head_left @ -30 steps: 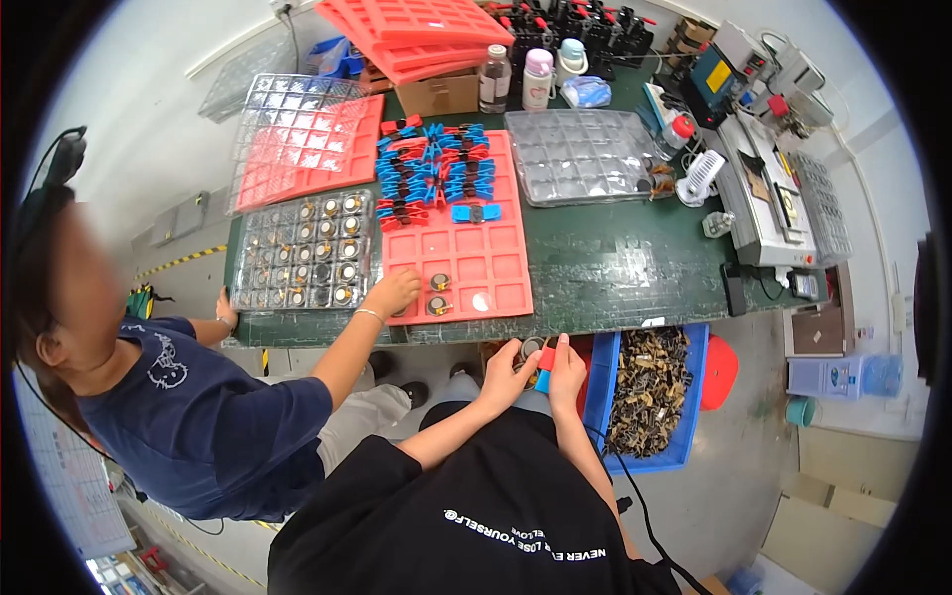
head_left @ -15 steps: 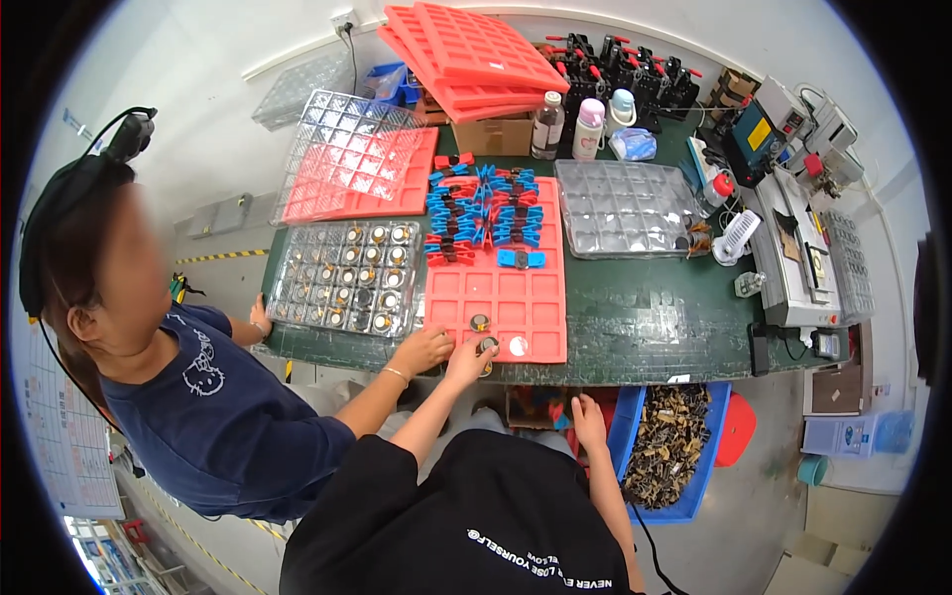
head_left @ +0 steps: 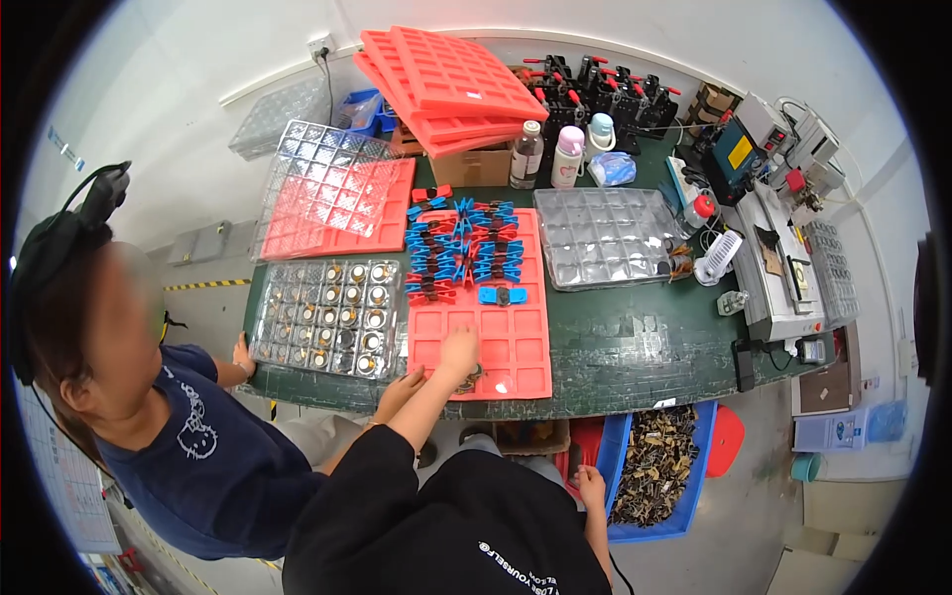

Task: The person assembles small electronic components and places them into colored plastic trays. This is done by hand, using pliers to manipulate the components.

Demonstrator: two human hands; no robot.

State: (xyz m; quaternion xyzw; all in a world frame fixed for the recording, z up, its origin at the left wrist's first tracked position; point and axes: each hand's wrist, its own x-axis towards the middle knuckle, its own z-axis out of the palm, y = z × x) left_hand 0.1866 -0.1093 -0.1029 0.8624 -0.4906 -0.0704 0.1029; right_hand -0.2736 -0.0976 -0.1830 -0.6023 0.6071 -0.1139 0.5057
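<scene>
My left hand is over the front left part of a red foam tray with square pockets. Its fingers are curled closed, and whatever they hold is hidden. Just under it lies a small dark round part, partly covered by the hand. Low by my lap, next to the blue bin, is my right hand, fingers curled in; I cannot make out what is in them. Blue and red spring clamps lie in rows on the tray's far half, with one blue clamp nearer me.
A co-worker's hand rests at the table edge beside my left forearm. Clear plastic trays, one with round parts, another to the right, flank the red tray. Red trays are stacked behind. A blue bin of small metal pieces stands below.
My left hand has moved forward over the tray from its front edge, its fingers now curled. The co-worker's hand has drawn back from the tray. The view has shifted slightly.
</scene>
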